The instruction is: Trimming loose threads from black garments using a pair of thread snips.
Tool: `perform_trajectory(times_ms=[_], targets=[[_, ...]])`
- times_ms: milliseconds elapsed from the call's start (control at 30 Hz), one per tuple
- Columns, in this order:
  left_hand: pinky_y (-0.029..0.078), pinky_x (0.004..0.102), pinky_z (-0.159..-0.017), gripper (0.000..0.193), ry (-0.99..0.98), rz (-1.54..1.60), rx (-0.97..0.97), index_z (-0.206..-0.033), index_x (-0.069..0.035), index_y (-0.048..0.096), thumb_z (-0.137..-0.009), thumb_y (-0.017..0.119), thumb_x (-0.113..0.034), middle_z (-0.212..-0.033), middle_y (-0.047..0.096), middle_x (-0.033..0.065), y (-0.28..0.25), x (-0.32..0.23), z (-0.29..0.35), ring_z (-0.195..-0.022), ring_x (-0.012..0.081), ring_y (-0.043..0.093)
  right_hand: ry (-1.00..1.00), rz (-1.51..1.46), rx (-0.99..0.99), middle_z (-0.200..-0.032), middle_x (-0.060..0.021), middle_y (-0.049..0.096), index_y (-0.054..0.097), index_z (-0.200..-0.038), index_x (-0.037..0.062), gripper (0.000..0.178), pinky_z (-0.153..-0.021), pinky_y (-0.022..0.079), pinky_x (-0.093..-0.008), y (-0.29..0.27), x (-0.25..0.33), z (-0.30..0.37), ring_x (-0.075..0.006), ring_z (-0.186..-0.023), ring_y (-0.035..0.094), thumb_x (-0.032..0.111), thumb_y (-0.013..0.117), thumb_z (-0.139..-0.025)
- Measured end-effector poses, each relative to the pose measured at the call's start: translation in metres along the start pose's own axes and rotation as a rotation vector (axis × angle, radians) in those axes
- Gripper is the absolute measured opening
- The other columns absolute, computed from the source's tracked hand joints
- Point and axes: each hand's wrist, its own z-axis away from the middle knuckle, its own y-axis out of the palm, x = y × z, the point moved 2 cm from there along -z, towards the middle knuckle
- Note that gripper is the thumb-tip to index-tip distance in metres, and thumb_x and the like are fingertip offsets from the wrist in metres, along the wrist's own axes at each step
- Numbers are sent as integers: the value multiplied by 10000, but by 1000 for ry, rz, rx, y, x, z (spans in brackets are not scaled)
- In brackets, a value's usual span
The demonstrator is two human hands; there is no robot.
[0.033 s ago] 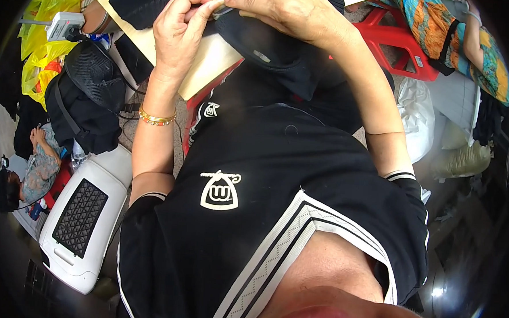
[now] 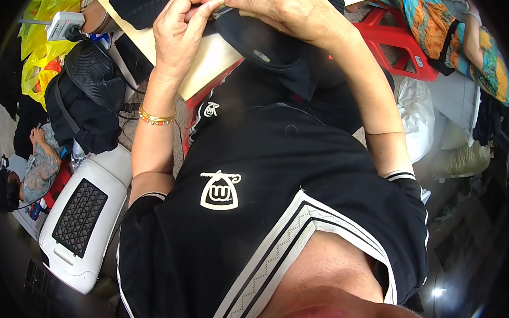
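Note:
At the top of the head view my left hand is closed, thumb and forefinger pinched on something small that I cannot make out. My right hand meets it from the right, its fingers pressed together at the same spot. Black cloth lies under and between both hands, hanging over the table edge toward my lap; a small pale patch shows on it. More black ribbed cloth spreads left of my left hand, over the pale wooden tabletop.
A red plastic stool and a seated person in patterned clothes are at the upper right, near a white plastic bag. On the left are a black bag, a power strip, yellow bags, a white appliance and another person.

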Motion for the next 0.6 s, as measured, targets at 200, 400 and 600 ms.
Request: perform_trajectory(times_ms=[200, 400, 600], targets=[[541, 225, -765, 120, -48, 167, -30, -1015, 52, 607, -924, 574, -20, -940, 659, 84, 1, -3, 4, -828, 119, 650, -22, 106, -28, -812, -73, 570, 663, -986, 50, 215, -630, 483, -327, 7, -2, 14, -250, -728, 590, 137, 656, -790], [503, 211, -639, 69, 134, -230, -121, -890, 56, 649, -890, 608, 0, -895, 651, 97, -25, -42, 11, -725, 113, 628, 345, -456, -252, -855, -104, 607, 632, -1130, 17, 299, -690, 471, -315, -13, 5, 56, -240, -777, 598, 48, 668, -835], [508, 275, -687, 108, 331, -405, 215, -913, 4, 679, -806, 679, -10, -901, 658, 106, 0, -74, 24, -793, 213, 639, 209, -629, -422, -872, -86, 612, 623, -1147, 6, 308, -707, 455, -295, 2, 24, 90, -204, -783, 579, 31, 663, -843]])
